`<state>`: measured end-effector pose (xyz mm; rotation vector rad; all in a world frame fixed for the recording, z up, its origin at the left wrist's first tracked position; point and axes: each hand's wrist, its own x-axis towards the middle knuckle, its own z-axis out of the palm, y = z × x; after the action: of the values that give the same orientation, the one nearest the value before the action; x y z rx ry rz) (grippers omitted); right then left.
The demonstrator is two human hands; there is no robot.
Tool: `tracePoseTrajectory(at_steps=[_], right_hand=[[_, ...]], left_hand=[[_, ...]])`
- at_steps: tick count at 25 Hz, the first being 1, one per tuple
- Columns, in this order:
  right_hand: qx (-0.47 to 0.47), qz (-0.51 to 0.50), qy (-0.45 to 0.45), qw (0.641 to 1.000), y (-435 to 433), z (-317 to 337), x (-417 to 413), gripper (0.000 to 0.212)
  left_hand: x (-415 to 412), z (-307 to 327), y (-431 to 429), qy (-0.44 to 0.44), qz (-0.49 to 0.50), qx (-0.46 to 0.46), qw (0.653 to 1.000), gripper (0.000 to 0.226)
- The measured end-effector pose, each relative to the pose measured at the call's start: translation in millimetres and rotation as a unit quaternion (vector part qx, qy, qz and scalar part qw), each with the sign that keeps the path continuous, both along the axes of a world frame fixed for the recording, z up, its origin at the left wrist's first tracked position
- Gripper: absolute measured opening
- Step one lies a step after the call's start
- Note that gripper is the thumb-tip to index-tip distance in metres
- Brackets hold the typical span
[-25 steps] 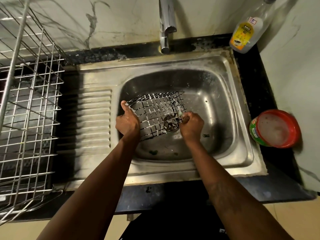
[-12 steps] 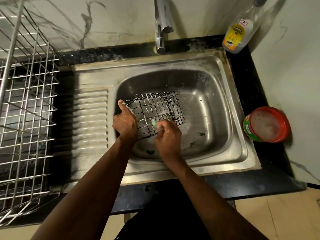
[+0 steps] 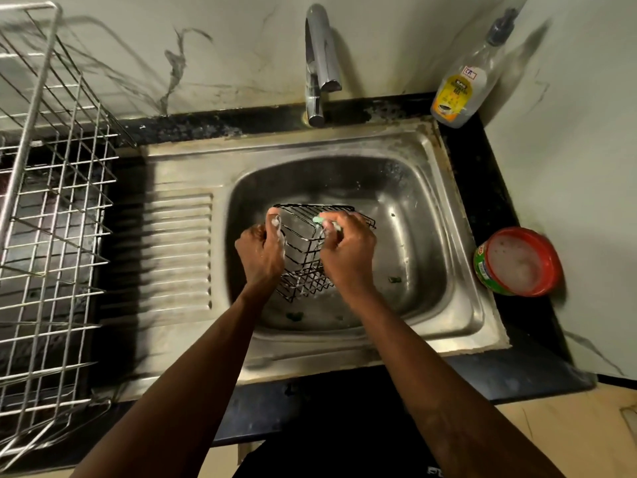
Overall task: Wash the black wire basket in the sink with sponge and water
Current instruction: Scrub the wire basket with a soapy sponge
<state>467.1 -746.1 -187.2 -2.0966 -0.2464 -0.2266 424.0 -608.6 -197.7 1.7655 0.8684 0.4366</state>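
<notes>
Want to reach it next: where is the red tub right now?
In the head view, the red tub sits on the black counter just right of the sink, nearer than the bottle in the back corner.

I see the wire basket (image 3: 310,260) mid-frame: black, sq. grid on the base, parallel bars on the sides, white foam flecks. At its top edge the sponge (image 3: 319,219) is pale green. The sink (image 3: 431,236) is dull silver-grey steel w/ dark smudges; its drainboard (image 3: 179,253) at left has horiz. ribs. The surface (image 3: 475,188) round it is black. At the top, the wall (image 3: 206,46) is off-white w/ dark grey veins, and the tap (image 3: 320,63) is chrome. Upper right, the bottle (image 3: 455,94) is clear, yellow label, dark cap. At the right edge, the tub (image 3: 517,260) has a red rim, green side label, whitish inside. Far left, the rack (image 3: 51,201) is silver wire, sq. grid. Lower right, the floor (image 3: 568,436) is beige.
</notes>
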Motion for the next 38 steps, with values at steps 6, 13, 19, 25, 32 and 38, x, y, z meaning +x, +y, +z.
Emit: tracePoseTrajectory(at_steps=[6,13,19,25,32,38], right_hand=[[-0.016,0.138,-0.025,0.990,0,14,5,0.020],[-0.125,0.119,0.230,0.958,13,16,51,0.017],[-0.033,0.201,0.117,0.972,18,25,18,0.013],[-0.107,0.101,0.187,0.971,5,-17,64,0.015],[-0.085,0.150,0.105,0.979,4,-1,44,0.016],[-0.232,0.018,0.243,0.942,-29,-61,124,0.023]], left_hand=[[-13,13,-6,-0.037,-0.108,0.103,0.988,0.067],[-1,12,-11,0.065,0.023,0.016,0.997,0.072],[-13,5,-16,-0.012,0.004,0.009,1.000,0.059],[-14,6,-17,0.008,0.028,0.032,0.999,0.063],[-14,-2,-8,0.001,-0.005,0.049,0.999,0.064],[-9,3,-8,0.027,-0.045,0.154,0.987,0.066]])
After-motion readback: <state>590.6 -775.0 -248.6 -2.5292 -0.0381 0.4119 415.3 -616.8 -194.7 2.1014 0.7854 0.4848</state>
